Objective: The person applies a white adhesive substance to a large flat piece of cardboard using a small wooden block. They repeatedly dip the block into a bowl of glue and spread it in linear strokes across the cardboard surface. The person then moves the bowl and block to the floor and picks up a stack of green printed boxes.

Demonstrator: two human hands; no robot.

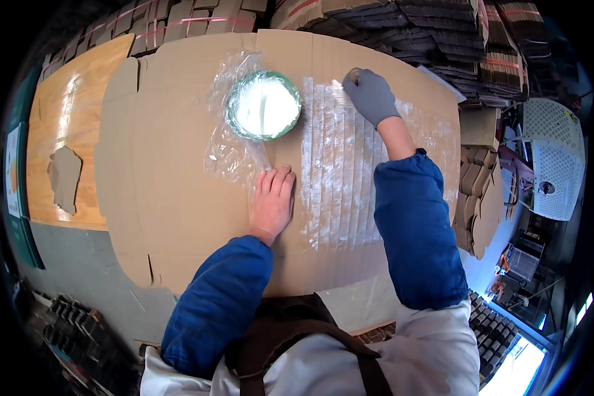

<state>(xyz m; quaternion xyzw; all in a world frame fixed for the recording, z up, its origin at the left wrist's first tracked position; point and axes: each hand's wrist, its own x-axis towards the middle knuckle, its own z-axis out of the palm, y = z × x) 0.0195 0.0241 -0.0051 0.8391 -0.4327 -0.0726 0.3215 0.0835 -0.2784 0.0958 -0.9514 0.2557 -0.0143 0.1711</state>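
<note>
My right hand [371, 96], in a grey glove, is closed around a brush [338, 86]; its pale bristles touch the cardboard and most of its handle is hidden in the fist. Under it, a row of narrow cardboard strips [340, 178] is streaked with wet white paste. My bare left hand [272, 204] lies flat, fingers stretched out, on the cardboard sheet [171, 165] just left of the strips. Beyond its fingertips stands a round green-rimmed bowl [264, 105] of white liquid, with crumpled clear plastic film [228, 148] around it.
A wooden board [79, 119] at the left carries a torn cardboard scrap [65, 178]. Bundled cardboard stacks [429, 39] line the far side, with more cut pieces [478, 198] at the right. Past those stands a white perforated chair [554, 158].
</note>
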